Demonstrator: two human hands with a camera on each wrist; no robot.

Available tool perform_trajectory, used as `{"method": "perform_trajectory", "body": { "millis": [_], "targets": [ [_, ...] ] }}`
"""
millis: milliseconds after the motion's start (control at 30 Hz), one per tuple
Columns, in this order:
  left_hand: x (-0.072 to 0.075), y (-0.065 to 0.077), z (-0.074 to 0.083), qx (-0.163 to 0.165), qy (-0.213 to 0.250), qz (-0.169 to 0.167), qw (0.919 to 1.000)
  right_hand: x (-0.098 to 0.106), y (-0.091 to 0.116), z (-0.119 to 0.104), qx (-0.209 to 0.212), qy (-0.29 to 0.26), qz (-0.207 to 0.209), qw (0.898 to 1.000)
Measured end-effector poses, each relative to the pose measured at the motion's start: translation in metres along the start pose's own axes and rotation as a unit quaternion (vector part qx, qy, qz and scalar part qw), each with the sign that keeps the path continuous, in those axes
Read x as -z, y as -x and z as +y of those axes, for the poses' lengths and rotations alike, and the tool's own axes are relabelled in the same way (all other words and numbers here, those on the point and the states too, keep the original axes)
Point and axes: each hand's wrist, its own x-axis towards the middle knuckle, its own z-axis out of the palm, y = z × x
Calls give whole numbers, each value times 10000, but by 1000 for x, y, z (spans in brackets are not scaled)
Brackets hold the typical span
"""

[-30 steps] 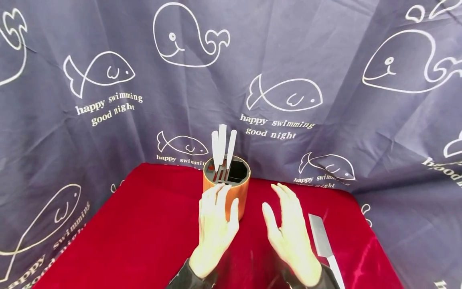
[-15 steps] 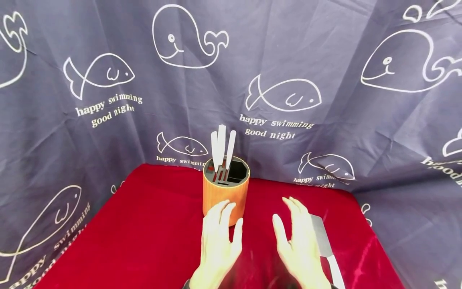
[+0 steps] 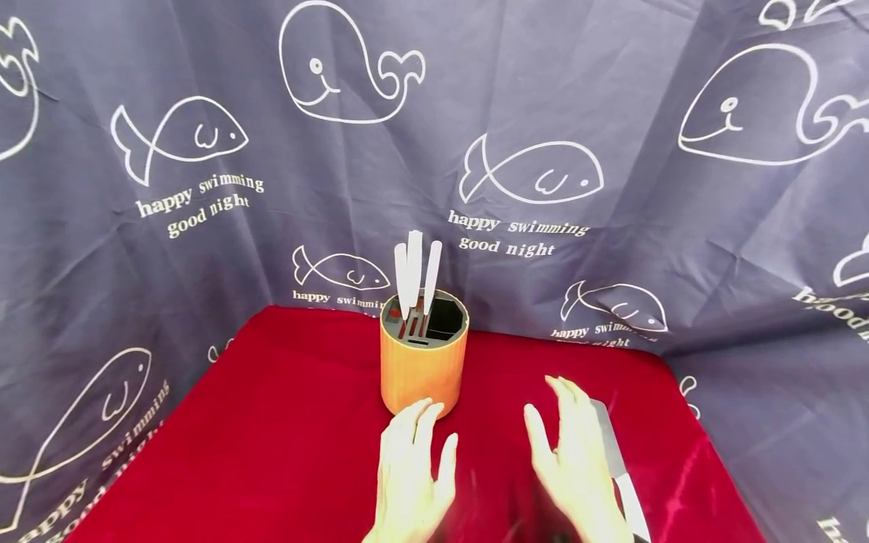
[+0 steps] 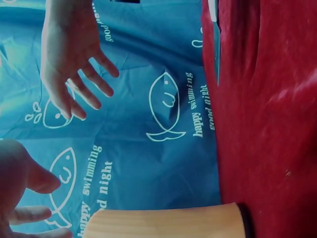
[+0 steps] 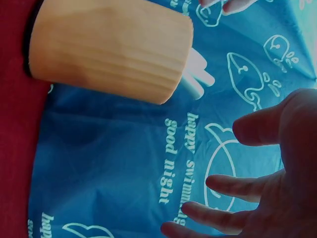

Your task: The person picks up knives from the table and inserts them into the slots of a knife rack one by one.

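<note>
A round wooden knife block [image 3: 422,369] stands upright on the red cloth, its dark slotted top facing up. Several white-handled knives [image 3: 414,271] are in its slots. My left hand [image 3: 414,475], fingers extended and holding nothing, is in front of the block; its fingertips overlap the block's lower edge in the head view. To the right, my right hand [image 3: 573,460] also has straight, spread fingers and nothing in them. Beside it lies a cleaver [image 3: 614,445] with a white handle, partly hidden behind that hand. In the left wrist view the cleaver [image 4: 216,49] shows edge-on.
Red cloth [image 3: 271,437] covers the table. A grey-blue curtain [image 3: 421,188] printed with white whales and fish hangs close behind the block and along both sides.
Both hands have drawn back toward me, away from the knife block. The right hand has also shifted right and now overlaps the cleaver. Block and knives stay put.
</note>
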Motion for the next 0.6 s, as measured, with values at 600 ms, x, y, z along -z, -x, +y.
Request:
{"method": "perform_trajectory", "body": {
  "millis": [600],
  "targets": [
    [-7,40,6,-534,97,286,9981,7,-5,56,-1179,861,-57,9893]
  ]
}}
